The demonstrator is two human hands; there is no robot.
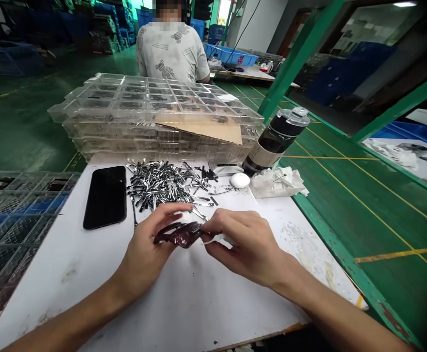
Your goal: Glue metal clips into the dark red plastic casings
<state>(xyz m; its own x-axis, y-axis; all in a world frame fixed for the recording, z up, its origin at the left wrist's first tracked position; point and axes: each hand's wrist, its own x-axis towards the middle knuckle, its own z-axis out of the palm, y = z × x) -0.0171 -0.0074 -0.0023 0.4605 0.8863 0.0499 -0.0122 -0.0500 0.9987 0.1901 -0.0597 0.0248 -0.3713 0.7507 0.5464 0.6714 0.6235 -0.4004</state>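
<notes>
My left hand [150, 244] grips a small dark reddish-brown plastic part [178, 235] just above the white tabletop [184, 298]. My right hand [242, 242] pinches the right end of the same part, with a thin metal piece and something white under its fingers. Both hands are closed on it. Just beyond them lies a pile of several small shiny metal pins and black bits [165, 183].
A black phone [105, 196] lies face up at the left. Stacked clear compartment trays [154, 115] with a cardboard sheet stand at the back. A dark bottle [275, 139], white earbud case [239, 180] and crumpled tissue [279, 183] sit right. Another person [171, 46] stands beyond. More trays [11, 215] are at left.
</notes>
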